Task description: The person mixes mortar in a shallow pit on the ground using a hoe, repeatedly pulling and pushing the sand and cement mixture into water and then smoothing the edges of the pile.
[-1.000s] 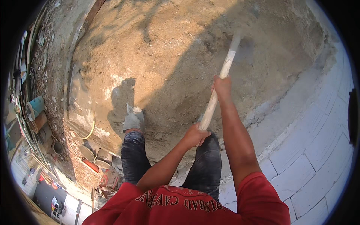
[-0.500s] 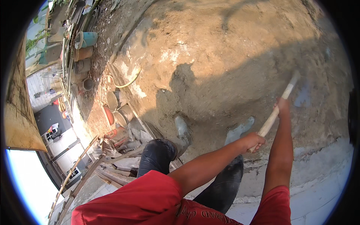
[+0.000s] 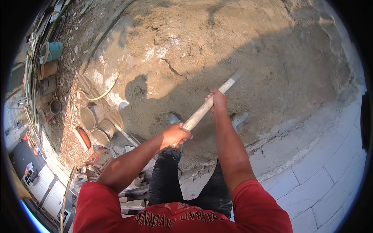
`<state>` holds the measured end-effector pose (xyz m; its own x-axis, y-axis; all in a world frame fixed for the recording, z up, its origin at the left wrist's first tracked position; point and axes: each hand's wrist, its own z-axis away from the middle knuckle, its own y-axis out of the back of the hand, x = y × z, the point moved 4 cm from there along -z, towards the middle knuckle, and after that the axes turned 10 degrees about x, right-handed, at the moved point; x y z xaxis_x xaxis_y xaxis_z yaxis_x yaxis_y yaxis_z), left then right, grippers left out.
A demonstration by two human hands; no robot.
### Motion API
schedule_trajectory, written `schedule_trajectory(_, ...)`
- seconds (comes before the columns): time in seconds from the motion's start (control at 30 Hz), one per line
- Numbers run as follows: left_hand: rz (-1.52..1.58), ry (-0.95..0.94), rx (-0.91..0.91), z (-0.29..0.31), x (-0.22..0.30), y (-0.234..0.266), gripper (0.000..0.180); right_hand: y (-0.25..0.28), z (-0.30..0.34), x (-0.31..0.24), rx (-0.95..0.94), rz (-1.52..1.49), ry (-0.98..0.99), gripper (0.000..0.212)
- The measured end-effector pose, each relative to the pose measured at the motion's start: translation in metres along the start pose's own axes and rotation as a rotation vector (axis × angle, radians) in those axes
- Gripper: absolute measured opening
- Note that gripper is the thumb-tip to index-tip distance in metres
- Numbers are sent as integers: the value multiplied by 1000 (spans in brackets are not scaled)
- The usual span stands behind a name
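Pale wooden handle (image 3: 199, 115) — long, straight, aslant

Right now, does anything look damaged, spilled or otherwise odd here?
A dark, jagged crack splits the sunlit earth, up and left of the pale handle. It looks odd because it breaks the surrounding surface; whitish smears nearby might be spilled material.

Handle (image 3: 203, 111): far end blurs into the soil (image 3: 272, 85); what it carries there is unreadable. Your left hand (image 3: 176, 134) covers its near end. Your right forearm (image 3: 232, 155) partly hides your right boot (image 3: 239, 121). Lower edge cuts your shirt (image 3: 180, 215); round rim cuts the wall (image 3: 311, 186). Far-left clutter (image 3: 32, 141): too small to identify.
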<state>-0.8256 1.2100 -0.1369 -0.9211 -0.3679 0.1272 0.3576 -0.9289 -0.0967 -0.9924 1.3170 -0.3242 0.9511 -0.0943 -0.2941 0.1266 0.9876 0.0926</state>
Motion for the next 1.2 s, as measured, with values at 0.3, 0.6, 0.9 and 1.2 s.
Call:
schedule_trajectory(0.3,-514,100,230,185,-45,65,53,-12,212,71,-134,-364,-209,11)
schedule_trajectory(0.6,3,-10,-324,-115,-39,-279,40,243,-65,-143,321,325,387,37)
schedule_trajectory(0.9,193,-9,-237,-195,-50,-220,29,198,-154,-90,375,427,201,13)
schedule_trajectory(1.2,-61,-5,-28,-54,-75,39,31,20,-42,96,111,-5,15,11)
